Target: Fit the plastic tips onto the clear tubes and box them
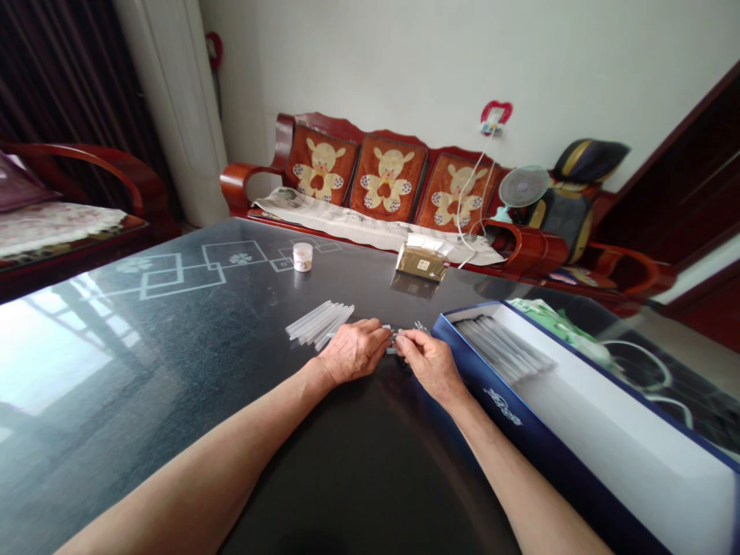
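Observation:
Over the dark table my left hand (357, 351) is closed, its fingers curled on translucent plastic tubes (391, 350) whose ends poke out past the fingertips. Close beside it, my right hand (432, 364) pinches thumb and fingers together at those ends. What sits in that pinch is too small to make out. A loose row of translucent plastic tubes (319, 322) lies just left of my left hand. Behind my right hand are small thin pieces (422, 327), partly hidden by it. Near my right forearm, a blue box (607, 416) with a white inside holds several greyish tubes (504, 348).
A small white jar (302, 257) and a gold tissue box (422, 259) stand farther back on the glossy table (190, 347). Green-and-white plastic wrapping (563, 327) lies behind the blue box. A wooden sofa (381, 185) and a small fan (523, 186) are beyond.

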The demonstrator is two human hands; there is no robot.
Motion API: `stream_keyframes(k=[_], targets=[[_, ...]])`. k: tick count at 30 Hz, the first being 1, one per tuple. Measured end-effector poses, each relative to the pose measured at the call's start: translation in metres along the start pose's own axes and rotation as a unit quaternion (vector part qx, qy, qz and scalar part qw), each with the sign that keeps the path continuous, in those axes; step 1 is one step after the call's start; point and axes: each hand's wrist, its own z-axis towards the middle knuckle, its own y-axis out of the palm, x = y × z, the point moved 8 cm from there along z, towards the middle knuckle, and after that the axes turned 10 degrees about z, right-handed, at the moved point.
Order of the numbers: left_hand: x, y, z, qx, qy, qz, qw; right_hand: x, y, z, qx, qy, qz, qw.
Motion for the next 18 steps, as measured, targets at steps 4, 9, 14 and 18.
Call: stream_keyframes(k=[4,9,14,18], targets=[[0.005,0.001,0.001,0.001,0.023,0.004,1.0,-0.008,-0.001,-0.001,-0.001,-0.054,-0.101,0.993],[0.002,0.002,0.0,-0.001,0.011,0.008,1.0,-0.013,-0.003,-0.003,0.009,-0.078,-0.115,0.99],[0.001,0.003,-0.001,-0.005,0.009,0.006,1.0,-0.02,0.001,-0.004,-0.011,-0.114,-0.113,0.987],[0.005,0.001,0.0,-0.004,0.025,-0.008,1.0,-0.021,0.003,-0.004,-0.019,-0.127,-0.119,0.985]])
